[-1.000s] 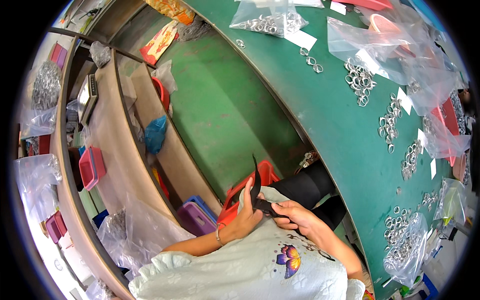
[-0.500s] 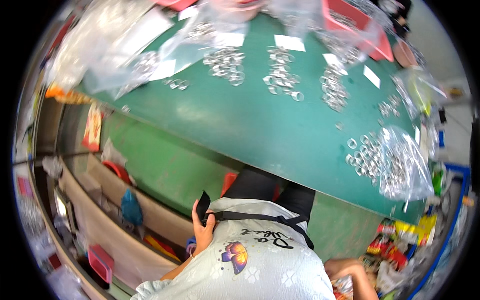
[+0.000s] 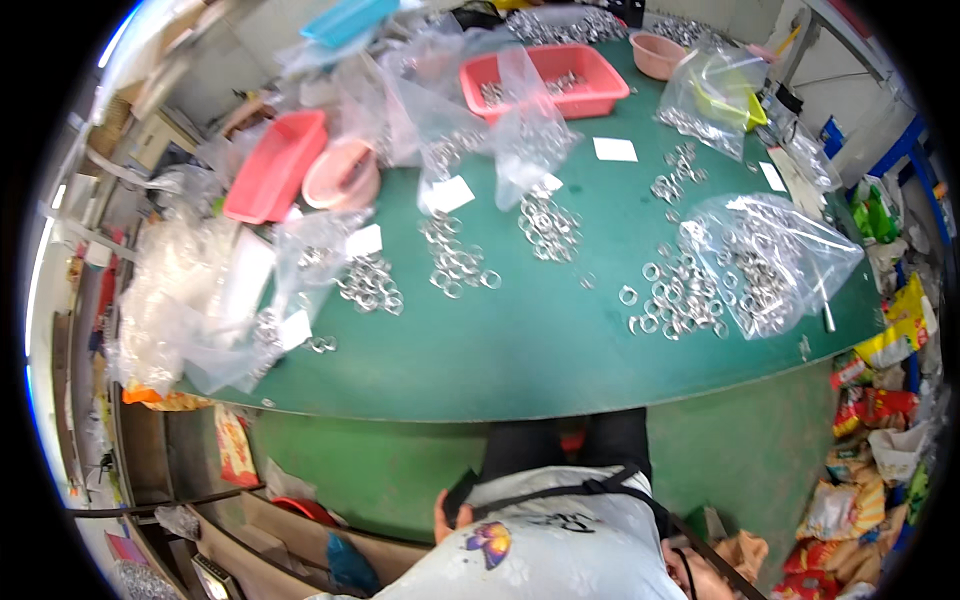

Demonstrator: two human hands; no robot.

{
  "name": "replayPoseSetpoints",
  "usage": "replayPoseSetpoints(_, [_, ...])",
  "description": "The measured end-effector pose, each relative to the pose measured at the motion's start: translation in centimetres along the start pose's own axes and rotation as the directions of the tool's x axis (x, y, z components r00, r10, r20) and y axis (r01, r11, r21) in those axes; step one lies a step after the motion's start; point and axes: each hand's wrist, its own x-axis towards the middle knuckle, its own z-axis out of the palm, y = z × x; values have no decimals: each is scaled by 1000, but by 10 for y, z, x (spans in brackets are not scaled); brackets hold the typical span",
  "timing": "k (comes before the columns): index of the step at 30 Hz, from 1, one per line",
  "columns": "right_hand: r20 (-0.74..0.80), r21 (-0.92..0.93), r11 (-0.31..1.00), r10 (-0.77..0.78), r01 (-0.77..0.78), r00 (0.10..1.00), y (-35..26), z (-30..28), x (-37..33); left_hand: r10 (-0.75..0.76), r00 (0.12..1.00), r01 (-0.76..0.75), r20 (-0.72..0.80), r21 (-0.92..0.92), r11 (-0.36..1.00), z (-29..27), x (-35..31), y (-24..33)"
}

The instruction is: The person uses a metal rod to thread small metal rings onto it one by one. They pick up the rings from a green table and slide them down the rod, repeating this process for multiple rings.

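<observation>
At my waist, a black strap (image 3: 560, 490) crosses my light printed shirt. My left hand (image 3: 441, 518) is closed round the strap's dark end piece (image 3: 460, 493) at my left side. My right hand (image 3: 708, 578) is low at my right hip, with a stretch of black strap and a thin dark loop across it; its fingers are partly hidden. Both hands are off the green table (image 3: 450, 370). On it lie loose metal rings (image 3: 680, 295) beside a clear bag of rings (image 3: 765, 265), and smaller ring piles (image 3: 548, 228) with white cards (image 3: 614, 149).
Red trays (image 3: 600, 85) and pink bowls (image 3: 655, 55) stand toward the back, with several plastic bags (image 3: 535, 150) between. A brown shelf unit (image 3: 260, 530) is at the lower left. Colourful packets (image 3: 840, 510) crowd the right side. The table's front edge runs ahead of my legs.
The view has swung up and levelled, showing more of the table's back. My left hand still grips the strap. A length of strap now shows across my right hand at the hip.
</observation>
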Motion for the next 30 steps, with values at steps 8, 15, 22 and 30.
replayPoseSetpoints(8, [-567,668,-54,-684,743,460,-47,75,16,-25,997,25,68,-1,1000,-6,30,-12])
replayPoseSetpoints(15, [-961,84,-547,-266,833,-78,-108,-8,-3,-33,991,40,128,-52,998,-1,44,-14])
replayPoseSetpoints(22, [-772,113,-721,-497,683,-397,-161,-77,-56,-61,984,76,167,-82,994,-6,48,-18])
replayPoseSetpoints(30, [663,-473,-405,-748,782,14,-195,30,-133,-81,967,147,241,-269,952,-9,49,-44])
